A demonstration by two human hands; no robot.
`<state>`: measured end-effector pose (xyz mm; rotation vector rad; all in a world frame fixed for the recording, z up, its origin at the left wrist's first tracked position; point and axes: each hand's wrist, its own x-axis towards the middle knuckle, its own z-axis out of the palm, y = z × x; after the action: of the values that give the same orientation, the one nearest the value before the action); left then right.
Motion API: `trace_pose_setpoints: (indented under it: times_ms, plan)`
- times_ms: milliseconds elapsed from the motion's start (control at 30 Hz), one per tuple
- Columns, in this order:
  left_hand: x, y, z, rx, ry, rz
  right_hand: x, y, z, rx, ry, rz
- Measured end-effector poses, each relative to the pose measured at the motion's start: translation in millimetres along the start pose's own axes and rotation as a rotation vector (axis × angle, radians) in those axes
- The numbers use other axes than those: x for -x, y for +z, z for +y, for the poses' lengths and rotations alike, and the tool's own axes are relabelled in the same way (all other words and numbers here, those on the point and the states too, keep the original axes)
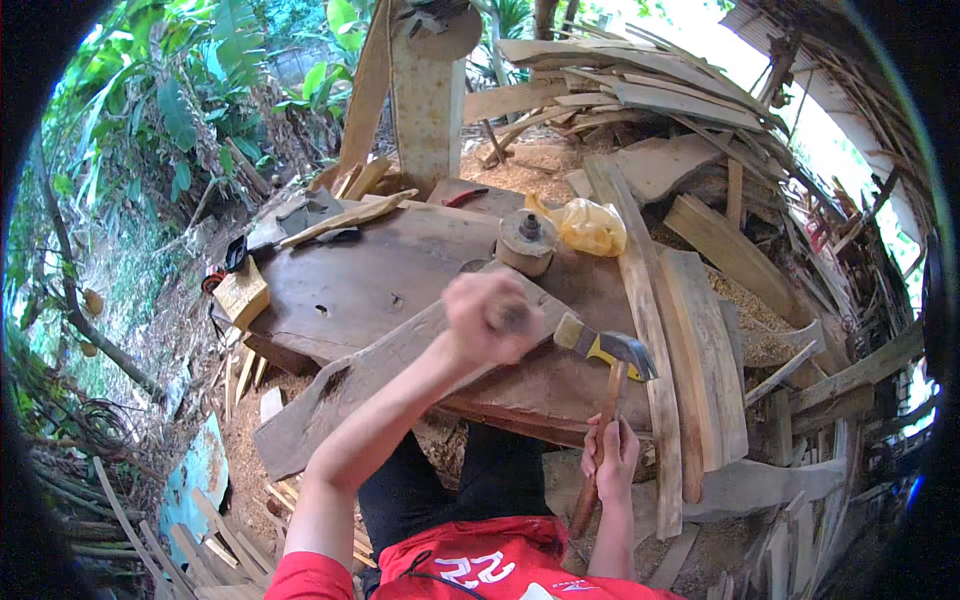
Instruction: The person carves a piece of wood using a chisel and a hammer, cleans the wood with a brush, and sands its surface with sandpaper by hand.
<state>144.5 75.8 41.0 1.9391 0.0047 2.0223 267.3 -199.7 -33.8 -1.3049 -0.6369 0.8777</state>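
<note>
The only printing that shows clearly stands on the person's red shirt (420, 548), at the lower edge of the view. Large white numerals (480, 570) sit side by side across the front, slanted by the folds of the cloth (a thin dark cord runs close beside them). To their right comes a white printed shape (538, 592), cut off by the lower edge, so its full form cannot be told. Farther right is a much smaller white emblem (573, 584) with what looks like a tiny line of lettering, too small to read.
</note>
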Motion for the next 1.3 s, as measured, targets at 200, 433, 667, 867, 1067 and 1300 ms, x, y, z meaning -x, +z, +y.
trace_pose_setpoints:
  times_ms: [200, 433, 667, 867, 1067, 1300]
  plan:
    - [18.2, 40.4, 29.7, 0.086, -0.148, -0.551, 13.9, 3.3, 0.0, -0.015, -0.006, 0.078]
    - [25.5, 57.5, 35.6, 0.122, -0.174, -0.679, 36.9, -14.2, 7.9, -0.063, -0.150, 0.134]
    - [22.9, 54.5, 41.3, 0.086, -0.266, -0.730, 61.4, -18.3, -18.2, 0.082, -0.378, 0.317]
    - [25.6, 55.9, 36.9, 0.098, -0.288, -0.687, 81.9, 1.4, -37.6, 0.061, -0.696, 0.392]
    - [33.3, 57.5, 36.0, 0.058, -0.285, -0.703, 75.1, 1.5, -6.4, 0.502, -0.060, 0.223]
    - [31.7, 56.2, 38.7, 0.074, -0.264, -0.739, 70.1, -5.7, 10.3, 0.000, -0.686, 0.193]
